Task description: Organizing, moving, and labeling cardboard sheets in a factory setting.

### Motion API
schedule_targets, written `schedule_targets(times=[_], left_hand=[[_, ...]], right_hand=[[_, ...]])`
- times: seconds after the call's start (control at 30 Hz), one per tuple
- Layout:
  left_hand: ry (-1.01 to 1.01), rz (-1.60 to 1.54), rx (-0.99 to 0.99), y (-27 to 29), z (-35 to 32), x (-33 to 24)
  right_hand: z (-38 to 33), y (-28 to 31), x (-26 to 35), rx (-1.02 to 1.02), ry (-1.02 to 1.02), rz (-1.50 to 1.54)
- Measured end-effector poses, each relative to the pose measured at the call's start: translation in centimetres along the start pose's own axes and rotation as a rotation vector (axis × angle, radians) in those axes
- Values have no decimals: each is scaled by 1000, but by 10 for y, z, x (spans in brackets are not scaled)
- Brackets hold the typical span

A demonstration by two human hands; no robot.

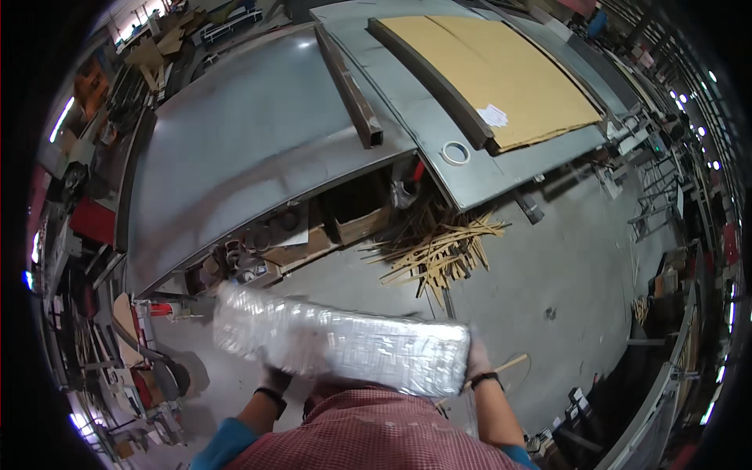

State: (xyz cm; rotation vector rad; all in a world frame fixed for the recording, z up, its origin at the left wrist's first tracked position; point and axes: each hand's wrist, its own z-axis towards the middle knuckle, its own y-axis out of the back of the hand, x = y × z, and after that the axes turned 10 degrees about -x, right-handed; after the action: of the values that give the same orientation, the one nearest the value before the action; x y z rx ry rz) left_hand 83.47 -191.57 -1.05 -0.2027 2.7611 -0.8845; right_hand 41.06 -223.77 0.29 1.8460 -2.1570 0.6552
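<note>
Both hands (274, 380) hold wrapped bundle (341, 341) crosswise

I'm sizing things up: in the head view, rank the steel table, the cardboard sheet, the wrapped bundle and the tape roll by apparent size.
1. steel table
2. cardboard sheet
3. wrapped bundle, though nearness to the camera enlarges it
4. tape roll

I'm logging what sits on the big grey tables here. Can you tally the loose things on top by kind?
Dark metal beams: 2
Brown boards: 1
White paper sheets: 1
White tape rings: 1
Total: 5
Not on the tables: the wrapped bundle, carried in both hands, left and right.
</note>
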Motion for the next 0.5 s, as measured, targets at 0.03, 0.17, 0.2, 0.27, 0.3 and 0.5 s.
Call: schedule_targets(times=[0.03,0.17,0.2,0.27,0.3,0.5], left_hand=[[-119,27,-34,13,-3,-14],[-298,-258,-239,66,-22,-62],[-401,-279,-406,77,-24,-72],[-477,-222,-527,77,-15,-80],[-520,-206,-585,78,-11,-82],[-297,272,-1381,47,45,-89]], right_hand=[[36,-28,-1,83,263,-295],[49,-231,20,243,295,-695],[50,-266,22,378,300,-865],[100,-311,-3,493,403,-1106],[99,-334,-18,450,332,-1056],[113,-330,64,717,600,-992]])
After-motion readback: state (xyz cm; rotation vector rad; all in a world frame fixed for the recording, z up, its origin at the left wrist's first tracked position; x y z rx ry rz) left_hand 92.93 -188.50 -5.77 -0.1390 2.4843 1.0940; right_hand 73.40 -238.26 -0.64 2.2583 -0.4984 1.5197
